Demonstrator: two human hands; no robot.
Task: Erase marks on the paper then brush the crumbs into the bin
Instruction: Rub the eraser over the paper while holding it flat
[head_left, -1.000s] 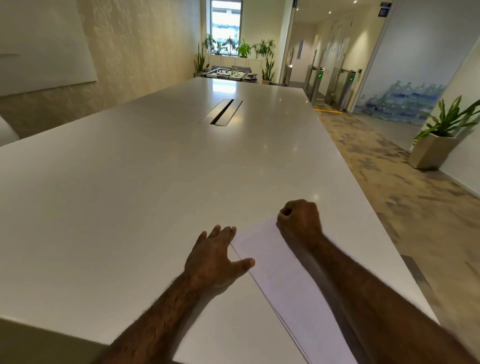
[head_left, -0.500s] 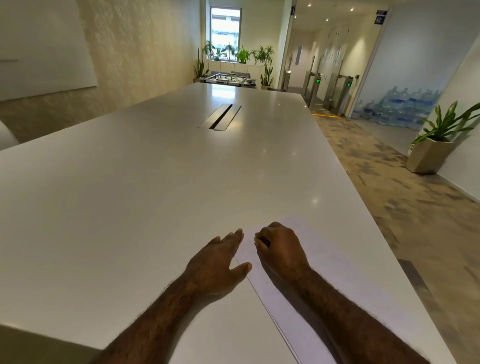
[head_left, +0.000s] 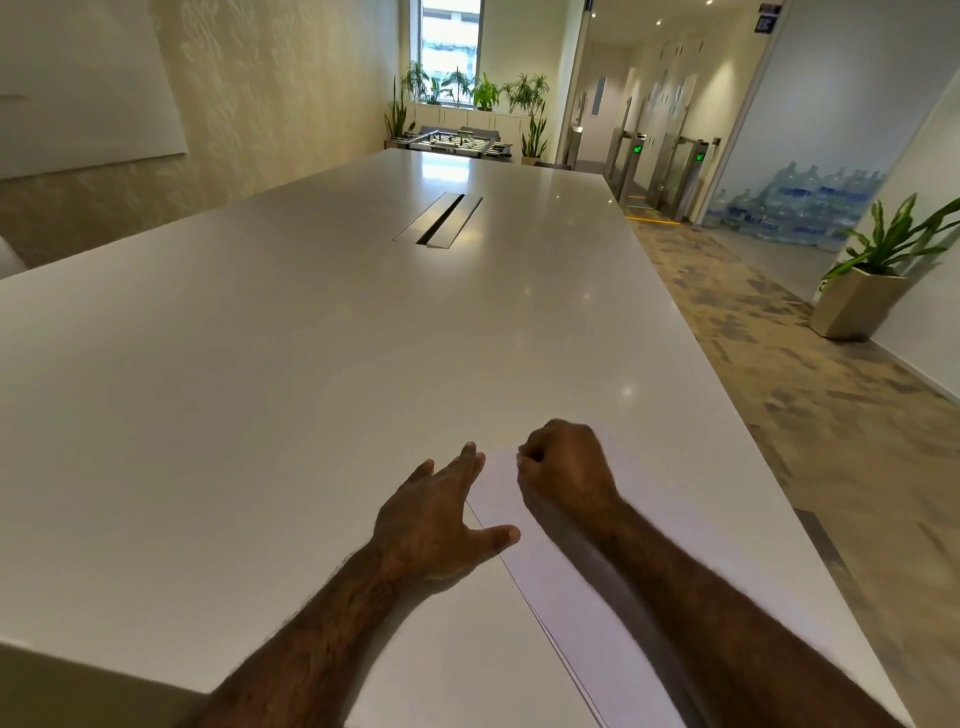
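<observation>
**Erasing under way, crumbs and bin yet to come**

The right hand (head_left: 566, 467) is curled into a tight fist over the near-left part of the paper (head_left: 597, 587). Its grip is closed, fingers folded inward as if around a small eraser, but nothing shows between them, so what it holds cannot be told. The fist sits on or just above the sheet; contact is hidden by the hand itself.

Just left of that grip, the left hand (head_left: 436, 525) lies flat with fingers straight and spread, its grip open. The fingertips and thumb rest on the sheet's left edge, the palm on the bench (head_left: 260, 389) beside it, pinning the paper down.

The paper lies near the right front edge of the bench, running from beyond the fist back toward the person under the right forearm. No marks can be made out on it: too pale and blurred to tell.

By my reading the task is in its first stage, rubbing out marks. How much is erased cannot be judged. No crumbs are visible, no bin is in view, and the brushing step is not yet done.
</observation>
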